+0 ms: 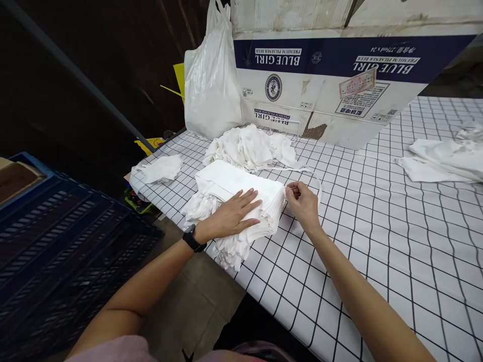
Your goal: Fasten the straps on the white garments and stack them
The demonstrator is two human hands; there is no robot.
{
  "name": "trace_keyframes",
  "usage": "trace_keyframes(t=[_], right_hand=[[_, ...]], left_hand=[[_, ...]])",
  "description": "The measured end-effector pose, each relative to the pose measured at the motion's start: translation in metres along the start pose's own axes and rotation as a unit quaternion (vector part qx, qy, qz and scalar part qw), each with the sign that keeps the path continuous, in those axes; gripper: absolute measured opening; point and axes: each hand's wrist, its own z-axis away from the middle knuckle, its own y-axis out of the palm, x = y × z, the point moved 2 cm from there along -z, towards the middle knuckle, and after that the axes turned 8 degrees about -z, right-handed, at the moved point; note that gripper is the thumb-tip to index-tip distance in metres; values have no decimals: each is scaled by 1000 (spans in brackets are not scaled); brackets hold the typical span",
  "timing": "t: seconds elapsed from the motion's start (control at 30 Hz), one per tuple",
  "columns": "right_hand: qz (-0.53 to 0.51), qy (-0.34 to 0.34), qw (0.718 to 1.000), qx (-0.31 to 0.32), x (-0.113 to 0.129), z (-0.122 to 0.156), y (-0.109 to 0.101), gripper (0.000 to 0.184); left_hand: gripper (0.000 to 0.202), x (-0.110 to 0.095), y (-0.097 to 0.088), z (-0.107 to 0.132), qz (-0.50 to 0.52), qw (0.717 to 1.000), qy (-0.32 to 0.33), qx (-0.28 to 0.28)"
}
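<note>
A thick stack of white cloth pieces [241, 178] lies near the table's left edge, its layers showing along the right side and loose ends hanging toward me. My left hand [236, 213] rests flat on top of it, fingers spread and a black watch on the wrist. At the stack's right corner, my right hand [304, 203] is closed in a pinch on the edge of the white cloth; the exact grip is small to see. A thin white strip [316, 176] curves from behind the stack down past my right hand.
Behind the stack lie a crumpled white cloth heap [249, 146], a white plastic bag [213, 85] and an upside-down-printed beer carton [324, 85]. More white cloth [445, 158] lies on the checked tablecloth [377, 216] at right. A blue crate [68, 241] stands at left.
</note>
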Motion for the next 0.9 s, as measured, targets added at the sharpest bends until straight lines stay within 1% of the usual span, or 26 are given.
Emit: trace_keyframes(t=[0.1,0.2,0.3,0.4,0.47,0.57,0.63,0.67,0.73,0.8,0.83,0.9], right_hand=[[9,-14,999,37,3,7,-2,17],[22,-17,997,68,4,15,-9,17],[49,-10,994,93,0,30,-26,19],[76,6,991,109,-10,51,-53,23],[96,17,991,93,-18,65,-75,27],[154,14,987,37,-30,87,-109,36],[194,9,981,8,-40,104,-129,44],[207,10,978,6,-46,112,-136,47],[226,8,974,27,-58,128,-146,52],[248,-9,967,57,-68,140,-147,53],[260,-19,963,66,-71,143,-146,53],[271,-31,960,63,-68,138,-139,52]], left_hand=[[64,-1,0,-1,-6,1000,-1,-7],[65,-2,0,-2,-11,1000,-6,-2],[65,-3,1,-3,-11,1000,-8,-3],[65,-2,0,-3,-4,1000,-15,3],[67,-2,-2,-3,8,999,-22,21],[69,-6,-9,-3,37,998,-41,44],[66,-14,-15,-6,46,997,-56,23],[64,-20,-19,-8,45,997,-55,4],[57,-37,-25,-14,41,998,-28,-30],[49,-53,-31,-23,37,998,23,-43],[46,-60,-34,-28,36,997,49,-46],[38,-69,-39,-38,34,994,89,-56]])
